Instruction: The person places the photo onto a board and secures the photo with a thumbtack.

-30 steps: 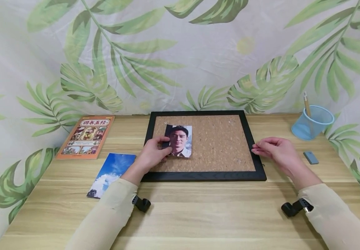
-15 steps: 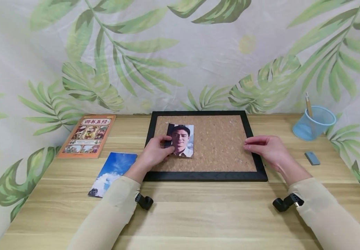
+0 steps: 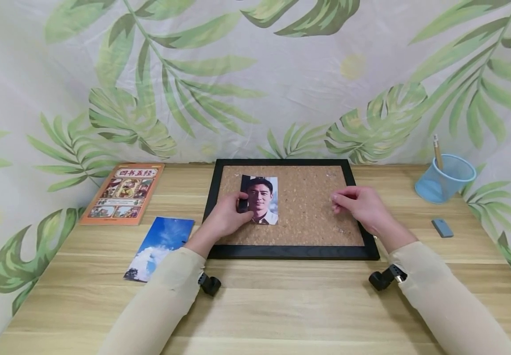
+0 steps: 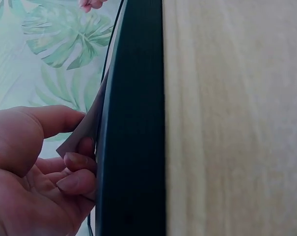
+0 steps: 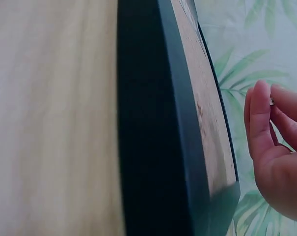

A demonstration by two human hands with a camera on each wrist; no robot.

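Observation:
A portrait photo (image 3: 262,199) lies over the left part of a cork board (image 3: 304,217) with a black frame. My left hand (image 3: 226,215) pinches the photo's left edge between thumb and fingers. In the left wrist view, the photo (image 4: 84,130) is bent up at that edge, with fingers of my left hand (image 4: 45,162) beneath it. Above the right part of the cork, my right hand (image 3: 361,204) has thumb and fingertips together. In the right wrist view, a tiny shiny pin (image 5: 271,101) shows between those fingertips, mostly hidden.
A sky photo (image 3: 162,246) lies left of the board, partly under the left forearm. Behind it is an orange book (image 3: 124,195). At right stand a blue mesh cup (image 3: 443,180) with a pencil (image 3: 437,153) and a blue-grey eraser (image 3: 442,228). A leaf-print cloth (image 3: 290,74) hangs behind.
My right hand has moved left from the frame's right edge to over the cork, fingertips still together. My left hand has shifted slightly right along with the portrait photo.

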